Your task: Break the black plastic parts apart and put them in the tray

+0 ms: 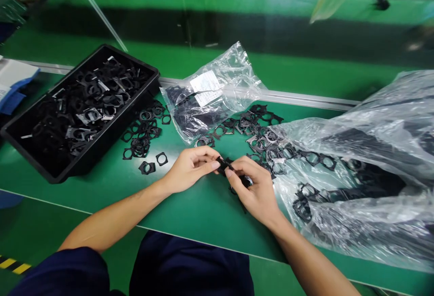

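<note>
My left hand (190,167) and my right hand (255,189) meet above the green table (190,210), both pinching a small black plastic part (224,165) between their fingertips. More small black parts sit under my right palm. Loose black square frames with round holes (144,131) lie left of my hands. Another scatter of such frames (261,135), some with silver metal, lies just behind my right hand.
A black tray (50,169) full of black and silver parts stands at the left. A clear bag with a white label (206,97) lies behind my hands. A large clear plastic bag (366,174) of parts covers the right. A metal rail (305,97) borders a green conveyor behind.
</note>
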Demonstrator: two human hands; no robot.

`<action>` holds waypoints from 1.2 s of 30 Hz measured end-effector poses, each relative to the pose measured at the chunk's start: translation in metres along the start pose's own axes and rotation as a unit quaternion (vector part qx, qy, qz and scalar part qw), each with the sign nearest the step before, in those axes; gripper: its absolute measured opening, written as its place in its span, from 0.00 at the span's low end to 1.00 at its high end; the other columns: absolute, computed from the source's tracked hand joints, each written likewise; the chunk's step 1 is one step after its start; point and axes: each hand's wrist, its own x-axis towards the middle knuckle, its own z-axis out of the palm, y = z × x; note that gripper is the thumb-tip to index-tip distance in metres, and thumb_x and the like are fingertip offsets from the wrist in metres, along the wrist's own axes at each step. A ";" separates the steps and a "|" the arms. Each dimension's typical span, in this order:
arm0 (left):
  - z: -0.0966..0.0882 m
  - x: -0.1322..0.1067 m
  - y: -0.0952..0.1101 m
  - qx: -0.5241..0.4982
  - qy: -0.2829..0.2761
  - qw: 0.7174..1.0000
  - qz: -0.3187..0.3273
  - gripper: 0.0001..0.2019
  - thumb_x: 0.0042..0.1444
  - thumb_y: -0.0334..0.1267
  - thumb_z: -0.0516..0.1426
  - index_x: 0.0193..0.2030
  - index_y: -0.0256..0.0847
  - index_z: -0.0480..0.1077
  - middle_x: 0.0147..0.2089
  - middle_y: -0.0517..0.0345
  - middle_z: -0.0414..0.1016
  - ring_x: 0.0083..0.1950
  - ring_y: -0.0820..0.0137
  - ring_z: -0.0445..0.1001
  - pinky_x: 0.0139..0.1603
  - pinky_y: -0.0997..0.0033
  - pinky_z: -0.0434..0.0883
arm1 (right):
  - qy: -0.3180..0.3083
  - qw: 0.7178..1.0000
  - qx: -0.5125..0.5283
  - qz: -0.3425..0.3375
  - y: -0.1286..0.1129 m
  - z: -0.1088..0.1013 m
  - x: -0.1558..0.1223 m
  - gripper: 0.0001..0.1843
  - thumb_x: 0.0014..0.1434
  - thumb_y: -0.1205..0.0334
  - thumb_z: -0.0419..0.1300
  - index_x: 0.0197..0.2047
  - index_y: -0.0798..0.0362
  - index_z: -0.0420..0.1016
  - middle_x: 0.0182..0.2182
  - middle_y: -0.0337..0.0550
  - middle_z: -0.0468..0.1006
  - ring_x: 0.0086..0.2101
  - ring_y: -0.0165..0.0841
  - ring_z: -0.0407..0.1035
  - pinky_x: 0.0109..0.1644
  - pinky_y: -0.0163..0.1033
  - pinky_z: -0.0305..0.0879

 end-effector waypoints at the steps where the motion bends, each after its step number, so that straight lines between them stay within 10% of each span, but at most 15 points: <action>1: 0.001 -0.001 0.000 0.011 0.006 1.000 0.005 0.15 0.56 0.48 0.67 0.38 0.36 0.76 0.34 0.55 0.80 0.34 0.71 0.79 0.37 0.74 0.75 | 0.008 1.000 0.004 0.002 0.000 0.000 0.000 0.09 0.65 0.62 0.61 0.32 0.51 0.75 0.29 0.41 0.76 0.29 0.32 0.70 0.35 0.39 0.69; 13: 0.001 -0.001 -0.004 -0.075 -0.025 0.996 -0.033 0.18 0.52 0.48 0.70 0.39 0.35 0.75 0.35 0.51 0.83 0.35 0.67 0.83 0.40 0.70 0.79 | 0.030 0.998 0.048 -0.013 0.000 -0.001 -0.002 0.06 0.66 0.61 0.62 0.38 0.50 0.80 0.34 0.44 0.81 0.34 0.35 0.74 0.41 0.42 0.71; 21: 0.004 -0.001 -0.001 -0.074 0.002 0.997 -0.033 0.15 0.51 0.44 0.71 0.36 0.35 0.78 0.31 0.55 0.82 0.32 0.70 0.81 0.36 0.73 0.78 | -0.057 0.977 0.180 0.096 -0.001 -0.004 0.002 0.19 0.66 0.45 0.61 0.32 0.51 0.77 0.29 0.40 0.75 0.28 0.31 0.71 0.34 0.37 0.68; 36: -0.008 0.003 -0.005 -0.074 -0.050 0.989 -0.116 0.15 0.47 0.41 0.73 0.38 0.35 0.81 0.31 0.52 0.83 0.34 0.65 0.83 0.38 0.70 0.78 | -0.004 0.991 0.099 0.089 0.002 -0.003 0.001 0.12 0.63 0.54 0.66 0.31 0.50 0.82 0.27 0.41 0.78 0.26 0.31 0.70 0.31 0.37 0.69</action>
